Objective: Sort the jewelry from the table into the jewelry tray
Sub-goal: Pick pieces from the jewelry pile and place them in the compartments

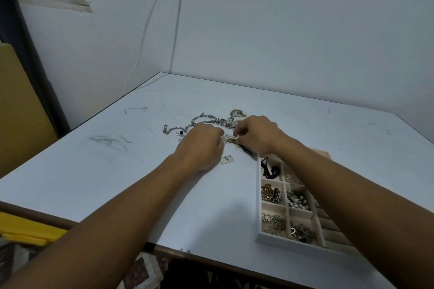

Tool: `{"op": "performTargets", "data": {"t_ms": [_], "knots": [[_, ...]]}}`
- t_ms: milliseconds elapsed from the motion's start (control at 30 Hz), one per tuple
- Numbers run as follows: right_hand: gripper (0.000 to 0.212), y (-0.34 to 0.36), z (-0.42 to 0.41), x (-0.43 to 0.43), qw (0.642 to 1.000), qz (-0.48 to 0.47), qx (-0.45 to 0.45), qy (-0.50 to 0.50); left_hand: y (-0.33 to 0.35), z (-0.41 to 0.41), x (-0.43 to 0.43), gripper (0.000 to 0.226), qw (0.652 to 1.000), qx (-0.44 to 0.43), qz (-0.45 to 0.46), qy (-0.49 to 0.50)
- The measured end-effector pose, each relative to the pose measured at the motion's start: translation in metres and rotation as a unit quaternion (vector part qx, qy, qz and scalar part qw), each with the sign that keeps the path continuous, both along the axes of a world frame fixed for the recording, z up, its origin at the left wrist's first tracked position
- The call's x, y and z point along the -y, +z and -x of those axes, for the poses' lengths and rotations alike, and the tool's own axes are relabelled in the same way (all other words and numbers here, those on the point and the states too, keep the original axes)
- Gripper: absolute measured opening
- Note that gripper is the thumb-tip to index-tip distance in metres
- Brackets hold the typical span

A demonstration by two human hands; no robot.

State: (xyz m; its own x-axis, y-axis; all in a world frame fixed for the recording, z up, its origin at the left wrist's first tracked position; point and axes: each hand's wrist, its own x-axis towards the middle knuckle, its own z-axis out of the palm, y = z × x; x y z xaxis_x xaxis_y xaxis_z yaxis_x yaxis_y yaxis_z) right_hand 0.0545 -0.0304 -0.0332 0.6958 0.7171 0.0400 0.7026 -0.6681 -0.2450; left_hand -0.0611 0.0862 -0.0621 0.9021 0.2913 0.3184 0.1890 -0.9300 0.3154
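Observation:
My left hand (202, 145) and my right hand (257, 134) meet over the middle of the white table (117, 171). Both pinch a small gold and crystal jewelry piece (229, 139) between their fingertips, a dark tassel hanging from it. Behind the hands lies a chunky silver chain (187, 124) with more silver pieces (237, 114) at its right end. A small silver square plate (227, 159) rests on the table below the hands. The white jewelry tray (258, 197) stands at the front right, its compartments holding chains, pearls and a black cord. My right forearm hides part of it.
The table sits in a corner with walls behind and to the left. A brown board (16, 105) leans at the far left. A yellow object (28, 230) lies beyond the table's front left edge. Patterned floor shows below the front edge.

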Motion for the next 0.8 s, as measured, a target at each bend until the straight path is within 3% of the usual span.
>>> {"op": "performTargets", "data": {"t_ms": [167,367,533,700,800], "knots": [[0.005,-0.001,-0.001,0.0,1.0,-0.009,0.008,0.02,0.0,-0.006,-0.005,0.023,0.999,-0.018,-0.019,-0.018],[0.019,-0.002,0.003,0.001,0.999,-0.002,0.019,0.03,-0.009,0.002,-0.011,0.033,0.999,-0.007,-0.031,-0.025],[0.015,0.001,-0.001,0.005,0.999,-0.009,-0.009,0.036,-0.004,0.012,-0.009,0.022,1.0,-0.014,-0.001,-0.008],[0.008,0.017,-0.004,0.013,0.995,-0.065,-0.035,0.073,0.01,0.013,-0.006,0.03,0.98,0.037,0.191,0.051],[0.006,0.028,-0.005,0.017,0.991,-0.097,-0.045,0.083,0.017,0.009,-0.007,0.025,0.93,0.089,0.351,0.063]]}}
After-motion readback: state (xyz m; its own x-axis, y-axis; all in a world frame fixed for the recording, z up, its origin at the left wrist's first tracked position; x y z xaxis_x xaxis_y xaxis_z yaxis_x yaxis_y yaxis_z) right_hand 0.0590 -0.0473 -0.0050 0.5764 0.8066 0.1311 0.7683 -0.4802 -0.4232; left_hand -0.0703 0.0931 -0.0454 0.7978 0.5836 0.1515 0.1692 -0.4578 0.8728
